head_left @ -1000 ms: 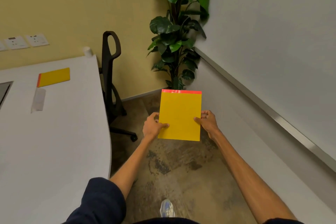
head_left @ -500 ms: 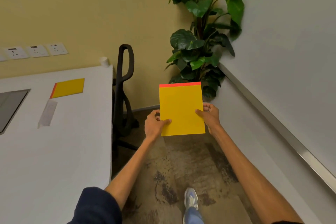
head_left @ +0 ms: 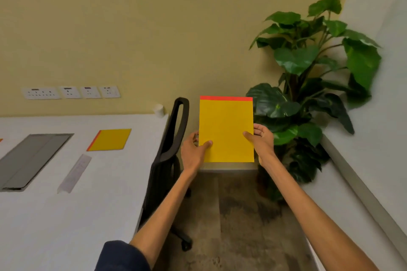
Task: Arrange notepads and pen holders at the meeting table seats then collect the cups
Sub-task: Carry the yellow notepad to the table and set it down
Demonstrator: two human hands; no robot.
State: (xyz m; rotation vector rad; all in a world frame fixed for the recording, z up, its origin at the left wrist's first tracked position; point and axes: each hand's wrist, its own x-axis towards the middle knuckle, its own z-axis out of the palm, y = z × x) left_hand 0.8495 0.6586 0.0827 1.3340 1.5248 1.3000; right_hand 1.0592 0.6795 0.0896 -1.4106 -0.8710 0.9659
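A: Where's the yellow notepad [head_left: 226, 130]?
B: Upright in the air, beside the worktop [head_left: 66, 215] — left hand [head_left: 193, 149] pinches its left edge, right hand [head_left: 262, 141] grips the right edge.
A: Anything else?
B: A second notepad [head_left: 110, 139] lies flat on the worktop, with a white cup [head_left: 159, 110] at the far corner.

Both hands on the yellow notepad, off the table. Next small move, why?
Likely carry the notepad left, over the table, and lower it at a seat. The left hand and right hand pinch its sides in the air beside the chair; the other notepad already lies on the table.
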